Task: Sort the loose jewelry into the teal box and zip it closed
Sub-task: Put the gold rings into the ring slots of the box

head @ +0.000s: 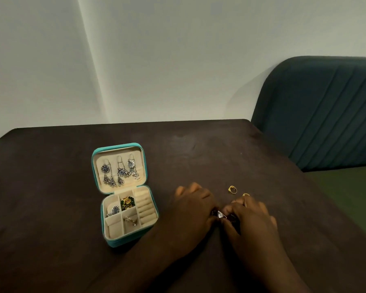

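Right hand [249, 218] fingers pinching a half-hidden clear-stoned jewel [220, 214]; left hand [193, 210] grip indiscernible.

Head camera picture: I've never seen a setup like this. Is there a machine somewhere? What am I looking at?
There is no machine here. A person wears a camera on the head, and it looks down at their own bare hands. On the dark table stands an open teal box. Silver earrings hang in its lid, and a gold piece lies in one compartment. The right hand pinches a small jewel with a clear stone, and the left hand touches it. A gold ring and a second ring lie loose beyond the right hand.
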